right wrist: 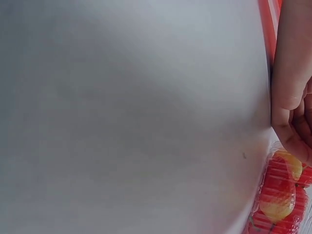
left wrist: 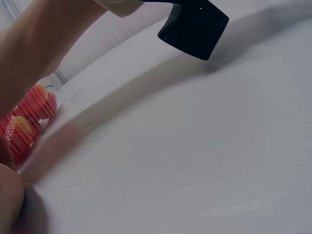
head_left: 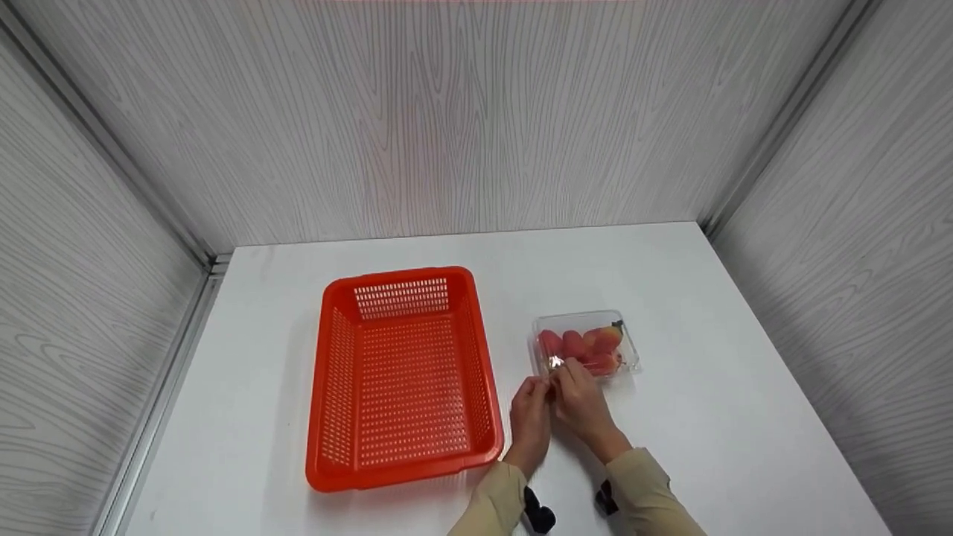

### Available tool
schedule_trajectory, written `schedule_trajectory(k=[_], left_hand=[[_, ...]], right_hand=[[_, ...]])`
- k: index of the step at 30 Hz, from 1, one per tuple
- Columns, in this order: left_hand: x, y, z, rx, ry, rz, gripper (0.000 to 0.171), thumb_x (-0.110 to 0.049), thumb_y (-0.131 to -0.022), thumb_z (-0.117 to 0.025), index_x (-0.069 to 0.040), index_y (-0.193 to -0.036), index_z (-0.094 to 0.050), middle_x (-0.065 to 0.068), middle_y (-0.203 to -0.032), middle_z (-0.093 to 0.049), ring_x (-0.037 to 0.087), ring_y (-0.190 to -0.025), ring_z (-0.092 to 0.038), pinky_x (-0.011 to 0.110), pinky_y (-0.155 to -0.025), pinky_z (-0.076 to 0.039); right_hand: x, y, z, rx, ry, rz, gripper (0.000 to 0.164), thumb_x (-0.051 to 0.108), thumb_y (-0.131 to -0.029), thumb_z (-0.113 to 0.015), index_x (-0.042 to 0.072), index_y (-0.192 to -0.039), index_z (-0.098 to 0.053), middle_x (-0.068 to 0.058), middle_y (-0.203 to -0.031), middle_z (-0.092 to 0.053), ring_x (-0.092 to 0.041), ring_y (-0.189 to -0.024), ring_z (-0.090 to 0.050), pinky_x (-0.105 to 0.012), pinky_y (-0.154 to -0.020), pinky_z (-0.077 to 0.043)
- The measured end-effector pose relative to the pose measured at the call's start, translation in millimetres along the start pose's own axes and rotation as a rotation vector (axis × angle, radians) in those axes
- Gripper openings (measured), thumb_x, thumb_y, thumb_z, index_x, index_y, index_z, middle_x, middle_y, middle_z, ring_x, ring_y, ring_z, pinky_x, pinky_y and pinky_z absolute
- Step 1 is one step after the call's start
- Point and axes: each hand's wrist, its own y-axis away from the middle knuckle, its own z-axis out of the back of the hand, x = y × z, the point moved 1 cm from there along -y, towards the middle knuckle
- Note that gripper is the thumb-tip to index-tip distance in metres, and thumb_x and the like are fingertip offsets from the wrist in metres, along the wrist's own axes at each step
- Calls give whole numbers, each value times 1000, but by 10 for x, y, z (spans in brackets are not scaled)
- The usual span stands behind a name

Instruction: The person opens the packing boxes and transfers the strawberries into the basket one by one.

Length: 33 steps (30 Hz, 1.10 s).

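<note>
A clear plastic clamshell box (head_left: 577, 321) holds several red-and-yellow fruits (head_left: 601, 340) with stems. It sits on the white table, right of the red basket. Both hands meet at its near left corner in the head view. The left hand (head_left: 530, 418) pinches the corner edge with curled fingers. Beside it, the right hand (head_left: 583, 402) has its fingertips curled on the same edge, partly covering the box. In the right wrist view the left hand (right wrist: 291, 92) bends over the ribbed box, with fruit (right wrist: 278, 195) showing through the plastic. The fingertips themselves are mostly hidden.
A red perforated plastic basket (head_left: 319, 402) stands left of the hands, its right rim close to the left wrist. Black wrist mounts (head_left: 537, 514) hang under the sleeves. Grey wood-grain panels (head_left: 447, 112) enclose the white table (head_left: 715, 417) at the back and sides.
</note>
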Motion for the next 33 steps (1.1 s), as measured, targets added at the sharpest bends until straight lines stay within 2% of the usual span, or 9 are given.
schedule_trajectory(k=[4,11,15,19,22,33], left_hand=[[8,-19,-28,-6,71,-10,11,-7,-97,-56,-1,-92,-64,10,-91,-67,21,-88,-60,31,-82,-51],[-14,-7,-45,-87,-154,-5,14,-19,-95,-60,-9,-88,-66,4,-87,-68,18,-82,-61,30,-75,-52],[-29,-23,-45,-102,-227,2,14,-22,-95,-60,-11,-87,-66,2,-88,-68,18,-83,-61,31,-77,-51],[-35,-43,-37,-125,-240,9,15,-24,-94,-61,-12,-86,-65,2,-89,-68,18,-84,-60,32,-77,-51],[-38,-31,-34,-138,-247,19,14,-25,-93,-61,-13,-86,-65,1,-87,-68,17,-83,-59,32,-74,-50],[-71,10,-54,-142,-376,3,15,-28,-93,-61,-17,-83,-64,-3,-82,-66,15,-77,-58,31,-68,-47]], right_hand=[[-3,13,1,6,8,2,21,-8,-76,-72,-1,-90,-57,-10,-83,-49,-22,-72,-48,-34,-65,-45],[12,30,8,28,44,-7,23,-5,-78,-75,-1,-91,-57,-9,-84,-48,-21,-74,-48,-34,-66,-45],[32,-26,49,29,19,-36,25,-7,-78,-76,-2,-93,-56,-9,-85,-47,-20,-75,-48,-32,-68,-46],[47,-107,98,14,-29,-63,22,-9,-81,-72,-2,-94,-56,-9,-86,-46,-21,-77,-47,-31,-69,-45],[52,-113,112,8,-31,-54,23,-9,-80,-73,-2,-93,-56,-9,-85,-46,-20,-76,-47,-31,-67,-44],[47,-127,187,-27,-70,-55,23,-8,-77,-76,0,-90,-58,-8,-83,-48,-20,-73,-48,-31,-67,-46]])
